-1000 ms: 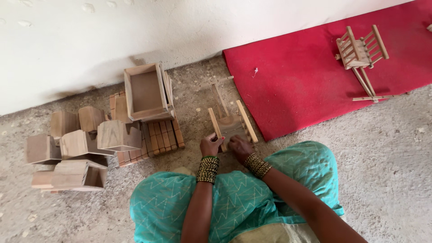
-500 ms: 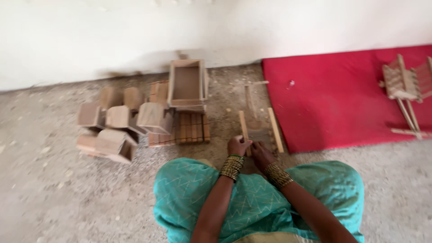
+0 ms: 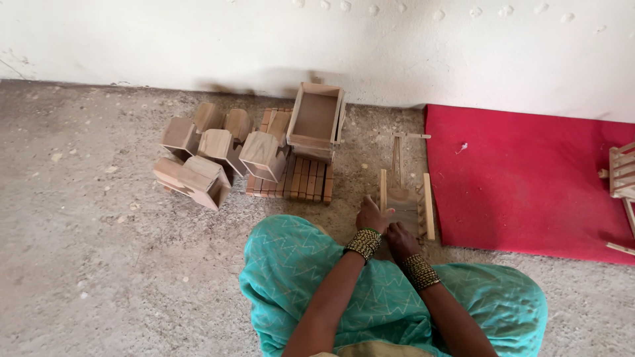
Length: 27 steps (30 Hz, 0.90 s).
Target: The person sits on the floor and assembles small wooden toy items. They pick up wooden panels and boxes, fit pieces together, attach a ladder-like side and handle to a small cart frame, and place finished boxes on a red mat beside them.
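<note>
We see both hands low in the view, at the near end of a small wooden frame [image 3: 405, 201] that lies on the concrete floor [image 3: 99, 264], just beside the left edge of a red mat [image 3: 529, 185]. The left hand [image 3: 372, 216] is closed around the frame's near left rail. The right hand [image 3: 401, 239] rests against the frame's near end, fingers curled; we cannot tell whether it grips anything. Both wrists wear beaded bangles [image 3: 363, 243], and teal cloth [image 3: 297, 277] covers the knees below them.

To the left of the frame, against the white wall [image 3: 198, 39], stands an open wooden box [image 3: 316, 120] on a slatted panel [image 3: 294, 178], with a cluster of wooden blocks [image 3: 211, 155] beside it. At the right edge, on the mat, part of another slatted piece [image 3: 622, 172] shows.
</note>
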### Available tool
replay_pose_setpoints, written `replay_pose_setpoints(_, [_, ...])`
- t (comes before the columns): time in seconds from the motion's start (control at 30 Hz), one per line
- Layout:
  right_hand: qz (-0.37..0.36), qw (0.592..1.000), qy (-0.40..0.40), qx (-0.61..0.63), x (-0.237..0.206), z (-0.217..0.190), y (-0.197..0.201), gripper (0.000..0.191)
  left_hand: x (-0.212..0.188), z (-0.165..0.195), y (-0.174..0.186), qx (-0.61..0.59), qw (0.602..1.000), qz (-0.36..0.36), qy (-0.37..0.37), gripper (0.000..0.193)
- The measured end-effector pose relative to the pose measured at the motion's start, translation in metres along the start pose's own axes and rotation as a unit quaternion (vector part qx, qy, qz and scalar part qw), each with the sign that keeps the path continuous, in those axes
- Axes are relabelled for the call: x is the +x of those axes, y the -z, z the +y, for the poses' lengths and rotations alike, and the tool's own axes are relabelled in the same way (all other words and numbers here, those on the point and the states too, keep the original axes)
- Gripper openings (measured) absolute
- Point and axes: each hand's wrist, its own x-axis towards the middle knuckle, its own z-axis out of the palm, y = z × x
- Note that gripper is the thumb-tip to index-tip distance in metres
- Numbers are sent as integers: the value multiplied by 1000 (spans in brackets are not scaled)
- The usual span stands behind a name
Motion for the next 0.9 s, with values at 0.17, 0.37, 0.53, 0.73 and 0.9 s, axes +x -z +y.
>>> replay_pose_setpoints(0.17, [88,986,-105,94,-2,9,5,4,6,8,3,50,991,-121,39,62])
replay_pose_setpoints(0.37, [234,958,-61,156,-11,15,5,2,5,13,3,87,991,-101,-8,40])
replay_pose_setpoints(0.53, [307,926,-80,206,-21,20,19,8,1,7,12,184,973,26,-138,42])
replay_pose_setpoints(0.73, [379,891,-64,241,-26,8,50,10,32,-1,56,104,968,120,-194,50])
replay_pose_setpoints(0.9, [384,893,-62,226,-33,4,62,11,71,-31,135,79,972,148,-167,40])
